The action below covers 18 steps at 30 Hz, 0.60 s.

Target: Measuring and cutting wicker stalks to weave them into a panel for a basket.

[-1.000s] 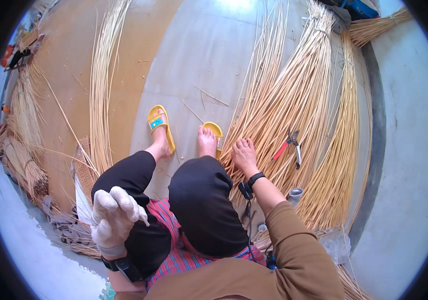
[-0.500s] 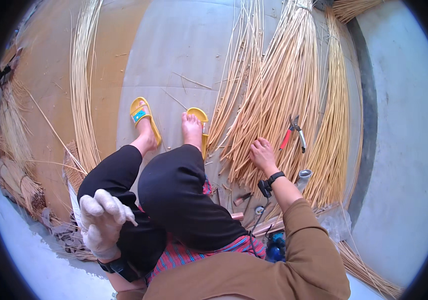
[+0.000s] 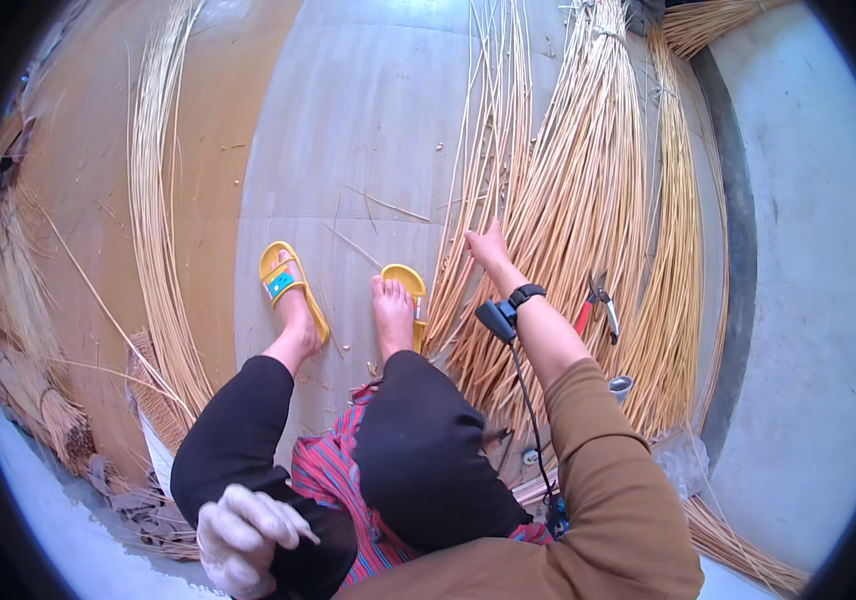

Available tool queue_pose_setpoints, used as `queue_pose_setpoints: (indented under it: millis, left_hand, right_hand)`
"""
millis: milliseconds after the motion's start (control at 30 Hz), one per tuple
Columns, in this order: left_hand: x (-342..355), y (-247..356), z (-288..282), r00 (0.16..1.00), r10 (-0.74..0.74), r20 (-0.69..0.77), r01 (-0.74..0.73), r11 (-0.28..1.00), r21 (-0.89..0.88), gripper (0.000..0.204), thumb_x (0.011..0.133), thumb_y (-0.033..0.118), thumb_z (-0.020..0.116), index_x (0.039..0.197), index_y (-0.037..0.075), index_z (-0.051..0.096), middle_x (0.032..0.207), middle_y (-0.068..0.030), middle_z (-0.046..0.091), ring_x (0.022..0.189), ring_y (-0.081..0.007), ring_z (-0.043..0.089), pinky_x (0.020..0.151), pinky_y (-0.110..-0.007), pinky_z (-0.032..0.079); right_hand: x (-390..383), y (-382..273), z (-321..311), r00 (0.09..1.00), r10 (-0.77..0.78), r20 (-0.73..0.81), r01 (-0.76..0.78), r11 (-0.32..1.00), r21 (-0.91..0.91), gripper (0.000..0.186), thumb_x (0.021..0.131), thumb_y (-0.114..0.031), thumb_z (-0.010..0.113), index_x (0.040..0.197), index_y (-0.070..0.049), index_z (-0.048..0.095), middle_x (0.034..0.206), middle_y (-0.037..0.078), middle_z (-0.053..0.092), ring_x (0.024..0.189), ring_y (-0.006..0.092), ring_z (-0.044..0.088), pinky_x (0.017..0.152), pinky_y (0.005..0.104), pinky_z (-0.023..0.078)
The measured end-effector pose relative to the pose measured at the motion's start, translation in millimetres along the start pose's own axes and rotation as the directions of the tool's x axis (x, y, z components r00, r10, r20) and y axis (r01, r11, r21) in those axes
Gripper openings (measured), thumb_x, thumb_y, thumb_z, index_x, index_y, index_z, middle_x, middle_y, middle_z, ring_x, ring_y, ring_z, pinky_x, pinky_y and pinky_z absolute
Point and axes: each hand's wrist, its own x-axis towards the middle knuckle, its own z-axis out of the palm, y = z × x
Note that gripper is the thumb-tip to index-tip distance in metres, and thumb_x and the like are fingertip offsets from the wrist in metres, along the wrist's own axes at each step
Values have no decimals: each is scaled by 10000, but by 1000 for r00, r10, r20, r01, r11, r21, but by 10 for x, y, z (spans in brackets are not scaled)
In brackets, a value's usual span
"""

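Note:
My bare right hand (image 3: 489, 247) reaches over long, thin tan canes, where a sparse strand bunch (image 3: 468, 175) meets a thick fanned bundle (image 3: 583, 190). Its thumb and a fingertip are apart, with canes beneath; the other fingers are hidden. No cane is clearly gripped. My left hand (image 3: 246, 540), in a whitish knit glove, hangs by my left thigh near the lower edge. Its fingers are loosely bent and somewhat apart, and I see nothing in them. Pruning shears (image 3: 600, 305) with one red handle and one pale handle lie on the thick bundle, right of my right forearm.
Another cane bundle (image 3: 663, 250) lies along the grey kerb at right. A pale bundle (image 3: 156, 200) stretches along the left of the floor, with more bundles (image 3: 43, 405) beyond it. My feet, one in a yellow slipper (image 3: 281, 270), are between. A cable (image 3: 528, 400) hangs from my right wrist device.
My right hand has moved away from me and slightly left, off the thick bundle's near part. My gloved left hand has dropped lower and to the right. The whole view has shifted slightly.

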Motion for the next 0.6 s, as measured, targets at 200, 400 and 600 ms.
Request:
queue_pose_setpoints:
  millis: [200, 400, 600]
  left_hand:
    - [104, 39, -76, 998, -63, 15, 64, 995, -76, 340, 976, 263, 690, 1240, 61, 621, 1115, -167, 567, 899, -259, 567, 800, -446, 533]
    - [280, -94, -72, 995, -64, 71, 70, 994, -88, 343, 988, 252, 667, 1226, 10, 612, 1124, -194, 568, 924, -274, 584, 824, -446, 535]
    - [138, -152, -63, 992, -124, -12, 124, 992, -16, 334, 962, 270, 718, 1108, 8, 570, 1036, -198, 565, 837, -276, 617, 748, -473, 585]
  right_hand:
    - [164, 374, -404, 992, 97, -76, -110, 976, -188, 877, 892, -314, 662, 1586, 2, 231, 1267, 344, 635, 1174, 472, 634, 1031, 493, 499]
    - [91, 281, -619, 989, -119, -92, 71, 907, -416, 610, 999, -223, 508, 1558, -55, 330, 1088, 349, 679, 1011, 504, 671, 920, 574, 523]
    - [-13, 473, -813, 984, -175, 12, 134, 704, -697, 470, 975, -163, 500, 1424, -34, 446, 919, 296, 719, 887, 478, 713, 769, 579, 560]
